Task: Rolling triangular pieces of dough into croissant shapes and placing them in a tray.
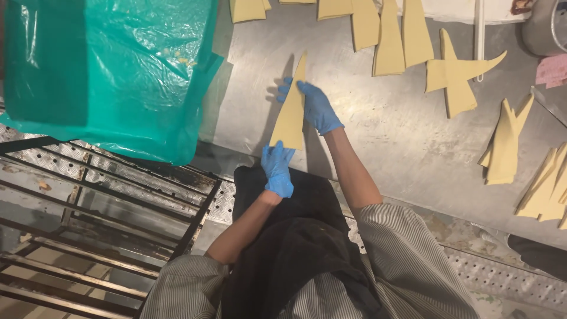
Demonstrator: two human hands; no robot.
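Left hand (pixel 277 169) pinches the wide bottom edge of the dough triangle (pixel 290 115) at frame centre; right hand (pixel 316 106) is clamped higher up. Pull too hard and that thin tip probably tears or stretches crooked.

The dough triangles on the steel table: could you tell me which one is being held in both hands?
The long triangle nearest the table's front edge: the right hand holds its upper part, the left hand its wide base. The other triangles lie untouched farther back.

At twelve o'clock, matt pale-yellow triangular dough sheet (pixel 290 115) on brushed, scuffed grey steel worktable (pixel 378 136); at ten o'clock, glossy, crinkled green plastic bag (pixel 112 71).
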